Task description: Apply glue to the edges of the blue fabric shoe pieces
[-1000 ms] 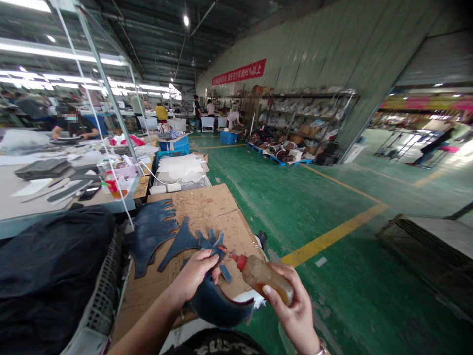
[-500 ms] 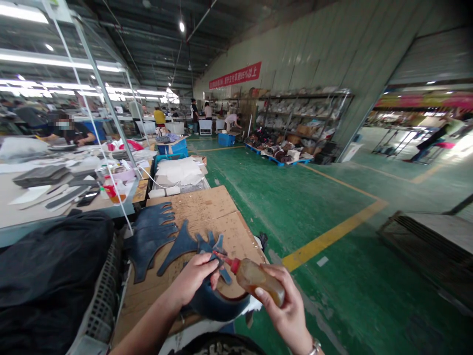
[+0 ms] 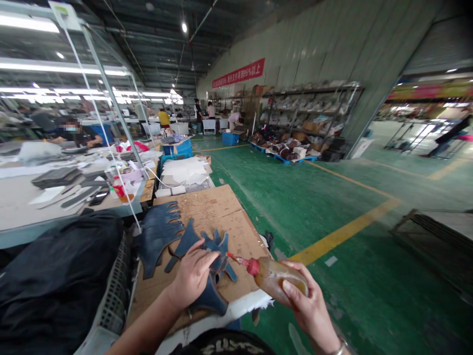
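My right hand (image 3: pixel 312 301) is wrapped round a squeeze bottle (image 3: pixel 281 279) of amber-brown liquid. The bottle lies tilted almost flat, its red cap and thin red nozzle pointing left. Close to the nozzle tip is my left hand (image 3: pixel 194 271), over the dark blue leather pieces, fingers apart and stretched to the right; I see nothing clearly gripped in it. A curved blue leather piece (image 3: pixel 211 297) lies just below that hand, partly covered by it. Beyond the fingers sits a blue piece with narrow strips (image 3: pixel 221 242). More fringed blue pieces (image 3: pixel 157 231) overlap at the left.
Cardboard (image 3: pixel 218 202) covers the work surface. A dark cloth (image 3: pixel 55 281) fills a plastic crate (image 3: pixel 114 281) on the left. Behind are a cluttered table (image 3: pixel 22 209), stacked white sheets (image 3: pixel 185 170) and a slim white pole (image 3: pixel 127 202). Green floor (image 3: pixel 266 197) runs along the right.
My right hand has drawn the bottle to the right, away from my left hand. The curved leather piece has dropped lower and flatter, and my left fingers have opened out. The view has shifted slightly.
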A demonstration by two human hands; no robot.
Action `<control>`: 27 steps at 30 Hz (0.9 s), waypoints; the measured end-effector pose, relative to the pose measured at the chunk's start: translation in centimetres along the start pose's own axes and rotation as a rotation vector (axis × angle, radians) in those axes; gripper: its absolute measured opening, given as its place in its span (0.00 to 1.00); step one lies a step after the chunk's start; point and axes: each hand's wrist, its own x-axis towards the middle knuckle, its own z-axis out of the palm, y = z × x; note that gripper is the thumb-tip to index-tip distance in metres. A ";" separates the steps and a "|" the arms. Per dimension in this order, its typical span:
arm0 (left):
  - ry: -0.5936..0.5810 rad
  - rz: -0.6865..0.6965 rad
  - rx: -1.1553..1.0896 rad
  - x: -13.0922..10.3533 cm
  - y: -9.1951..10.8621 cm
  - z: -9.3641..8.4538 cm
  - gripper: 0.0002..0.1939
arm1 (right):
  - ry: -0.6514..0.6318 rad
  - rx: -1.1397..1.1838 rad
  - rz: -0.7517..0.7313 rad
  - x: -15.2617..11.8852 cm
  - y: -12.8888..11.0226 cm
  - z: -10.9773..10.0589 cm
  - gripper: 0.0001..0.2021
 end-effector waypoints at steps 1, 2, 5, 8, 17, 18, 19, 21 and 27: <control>0.005 0.028 0.031 0.1 0.0 -0.1 0.18 | -0.016 -0.003 0.007 0.1 0.1 0.1 0.22; 0.011 0.044 0.054 0.2 0.0 -0.3 0.18 | -0.031 -0.006 0.010 0.2 0.2 0.1 0.21; 0.027 0.063 0.097 0.4 0.0 -0.4 0.19 | -0.082 -0.036 0.015 0.2 0.5 0.2 0.20; 0.015 0.059 0.115 0.2 -0.1 -0.3 0.19 | -0.135 -0.082 0.014 -0.2 0.2 0.4 0.19; 0.017 0.051 0.130 0.1 0.1 -0.7 0.19 | -0.158 -0.055 0.029 -0.7 0.3 0.8 0.20; 0.019 0.051 0.133 0.0 0.0 -0.7 0.19 | -0.130 -0.052 0.032 -0.5 0.6 0.7 0.20; 0.018 0.052 0.137 -0.1 0.0 -0.7 0.18 | -0.105 -0.040 0.037 -0.4 1.0 0.5 0.19; 0.012 0.056 0.150 -0.3 -0.1 -0.6 0.18 | -0.084 0.007 0.051 -0.2 1.5 0.2 0.20; -0.008 0.069 0.177 -0.4 0.1 -0.4 0.17 | -0.065 0.074 0.066 0.0 2.0 0.6 0.22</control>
